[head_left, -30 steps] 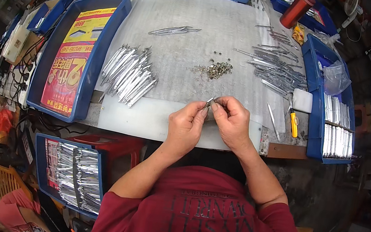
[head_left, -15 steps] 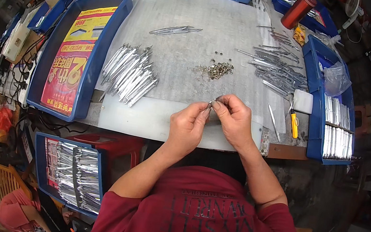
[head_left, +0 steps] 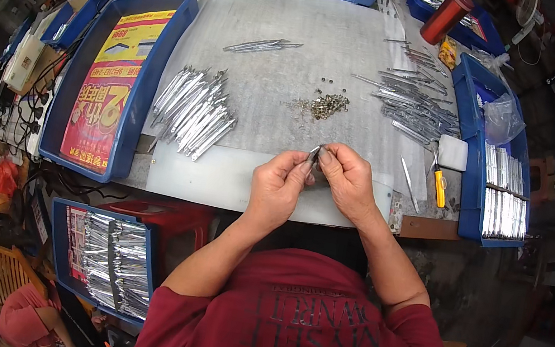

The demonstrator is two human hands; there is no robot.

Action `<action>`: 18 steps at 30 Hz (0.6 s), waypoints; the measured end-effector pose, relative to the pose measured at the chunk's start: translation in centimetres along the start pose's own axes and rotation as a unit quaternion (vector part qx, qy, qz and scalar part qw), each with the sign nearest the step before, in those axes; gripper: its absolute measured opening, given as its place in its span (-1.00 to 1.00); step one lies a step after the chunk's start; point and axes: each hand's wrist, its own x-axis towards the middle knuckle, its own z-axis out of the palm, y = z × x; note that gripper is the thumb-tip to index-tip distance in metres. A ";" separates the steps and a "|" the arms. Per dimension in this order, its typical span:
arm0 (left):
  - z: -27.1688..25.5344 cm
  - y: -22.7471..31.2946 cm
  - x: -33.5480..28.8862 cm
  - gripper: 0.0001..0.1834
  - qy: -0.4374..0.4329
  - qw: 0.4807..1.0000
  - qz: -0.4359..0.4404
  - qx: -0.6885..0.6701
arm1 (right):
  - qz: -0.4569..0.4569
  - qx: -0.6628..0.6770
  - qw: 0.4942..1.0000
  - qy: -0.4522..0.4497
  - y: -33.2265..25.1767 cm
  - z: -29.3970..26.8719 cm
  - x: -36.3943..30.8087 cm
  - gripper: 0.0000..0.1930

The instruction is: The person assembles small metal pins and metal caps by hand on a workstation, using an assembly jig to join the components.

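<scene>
My left hand and my right hand meet over the near edge of the table, thumbs and forefingers pinched close together. Between the fingertips shows the tip of a slim silvery metal strip; the fingers hide most of it. Beyond them lies a small heap of gold and dark metal rings or beads, with a few loose ones behind. A neat stack of shiny metal strips rests to the left. More strips form a loose pile at the right, and several others lie farther back.
A blue tray lined with printed sheets stands left; another blue tray with strips and a plastic bag stands right. Near the right pile are a yellow-handled tool, a white block and a red cylinder. Below left, a tray holds strips.
The fingertips have shifted slightly and the strip's tip now shows more plainly between them. Both hands stay in nearly the same place; the piles on the table are unchanged.
</scene>
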 end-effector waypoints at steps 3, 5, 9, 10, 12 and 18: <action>0.1 -0.1 0.0 -0.84 0.002 1.000 0.003 -0.004 | 0.012 -0.006 1.000 0.006 -0.2 0.2 0.0 -0.80; 0.1 -0.2 0.0 -0.84 0.003 1.000 0.008 -0.003 | 0.019 -0.011 1.000 0.010 0.0 0.2 0.1 -0.79; -0.2 0.1 0.0 -0.85 0.003 1.000 -0.022 -0.003 | 0.022 -0.019 0.998 0.058 0.3 -0.4 0.5 -0.80; -0.4 0.1 0.0 -0.86 0.003 0.999 -0.037 -0.011 | 0.022 -0.015 0.997 0.066 0.3 -0.6 0.6 -0.80; -0.6 -0.1 0.0 -0.85 0.002 1.000 -0.023 -0.010 | 0.015 -0.022 0.998 0.062 0.7 -1.1 0.7 -0.79; -1.7 -0.6 0.1 -0.85 -0.002 1.000 0.002 0.016 | -0.006 -0.161 0.980 0.117 0.7 -3.9 3.2 -0.82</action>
